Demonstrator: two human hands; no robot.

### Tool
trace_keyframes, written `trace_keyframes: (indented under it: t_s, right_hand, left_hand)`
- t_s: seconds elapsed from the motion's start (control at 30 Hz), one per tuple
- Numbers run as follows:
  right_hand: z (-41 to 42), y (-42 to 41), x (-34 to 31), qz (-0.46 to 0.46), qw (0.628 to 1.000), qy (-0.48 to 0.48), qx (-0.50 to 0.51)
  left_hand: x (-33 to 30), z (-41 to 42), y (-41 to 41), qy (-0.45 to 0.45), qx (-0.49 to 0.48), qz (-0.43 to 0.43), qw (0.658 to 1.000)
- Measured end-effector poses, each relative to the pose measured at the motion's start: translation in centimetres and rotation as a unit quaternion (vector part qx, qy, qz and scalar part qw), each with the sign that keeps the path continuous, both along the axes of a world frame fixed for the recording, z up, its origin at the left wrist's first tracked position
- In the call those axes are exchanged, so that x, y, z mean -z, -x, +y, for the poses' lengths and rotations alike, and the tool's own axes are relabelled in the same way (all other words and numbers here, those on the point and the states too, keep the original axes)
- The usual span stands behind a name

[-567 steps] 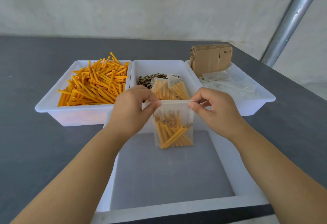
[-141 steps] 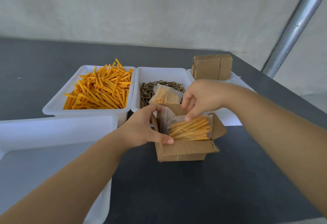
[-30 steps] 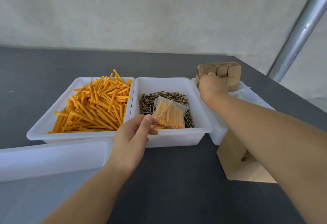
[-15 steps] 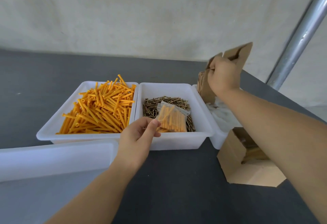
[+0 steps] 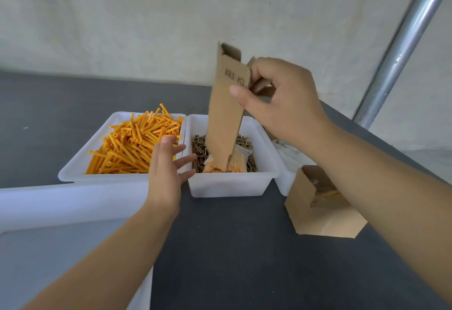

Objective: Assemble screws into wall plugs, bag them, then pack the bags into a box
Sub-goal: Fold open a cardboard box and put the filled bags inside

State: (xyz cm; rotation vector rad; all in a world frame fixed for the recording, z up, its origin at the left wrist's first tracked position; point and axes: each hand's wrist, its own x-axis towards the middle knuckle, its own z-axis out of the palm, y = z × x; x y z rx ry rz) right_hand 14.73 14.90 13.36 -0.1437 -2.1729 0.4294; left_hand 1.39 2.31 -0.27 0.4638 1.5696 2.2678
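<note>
1. Large white bin (image 5: 73, 211), at 8 o'clock, nearest the viewer; only a wall and part of its floor show.
2. Dark table (image 5: 232, 248), bearing all the bins.
3. Open cardboard box (image 5: 318, 211), at 4 o'clock on the table, a bag of orange plugs partly visible inside; the right forearm crosses over it.
4. Left hand (image 5: 166, 175), centre frame, fingers straight and spread, holding nothing, hovering at the near edges of the 2 middle bins.
5. White bin (image 5: 232, 185) of screws (image 5: 199, 153), at 12 o'clock; a filled bag (image 5: 234, 162) of orange plugs lies on the screws, largely hidden.
6. White bin (image 5: 73, 170) of loose orange wall plugs (image 5: 132, 145), at 10 o'clock, touching item 5.
7. Third white bin (image 5: 283, 182), at 2 o'clock, mostly hidden by the arm.
8. Right hand (image 5: 281, 104), raised above item 5, thumb and curled fingers gripping a flattened cardboard box (image 5: 225, 114) held upright, its lower end over the screws.
9. Metal pole (image 5: 403, 40), at 1 o'clock, far.
</note>
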Motion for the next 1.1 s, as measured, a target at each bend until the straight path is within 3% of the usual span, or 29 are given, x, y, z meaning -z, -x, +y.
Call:
trace_keyframes:
  t_s: [0.13,0.23,0.5,0.67,0.8,0.9,1.0,1.1]
  right_hand:
    - [-0.8,-3.8,0.6,-0.087,0.983,0.096,-0.13]
    - [0.3,-6.3,1.2,-0.144,0.963,0.155,-0.167]
    - [3.5,-7.8,5.0,-0.313,0.925,0.203,-0.075]
    - [4.2,-6.9,6.2,-0.358,0.905,0.223,-0.055]
    - [3.9,-5.7,7.0,-0.351,0.914,0.199,-0.038]
    - [3.5,-4.8,7.8,-0.348,0.93,0.117,-0.027]
    - [3.5,-4.6,8.3,-0.351,0.932,0.084,-0.023]
    - [4.1,-5.0,9.2,-0.329,0.936,0.121,-0.012]
  left_hand:
    - [0.0,-0.3,0.1,-0.017,-0.007,-0.003,1.0]
    - [-0.2,-0.4,0.1,-0.029,0.019,-0.008,0.999]
    - [-0.2,-0.3,-0.9,0.033,0.128,0.056,0.99]
    - [-0.4,-0.9,-1.4,0.05,0.119,0.146,0.981]
    - [-0.7,-1.2,-2.4,0.093,0.131,0.277,0.947]
    - [-0.7,-1.4,-2.9,0.13,0.189,0.391,0.891]
    - [-0.8,-1.6,-3.0,0.147,0.247,0.439,0.851]
    - [-0.7,-1.2,-2.8,0.132,0.242,0.439,0.855]
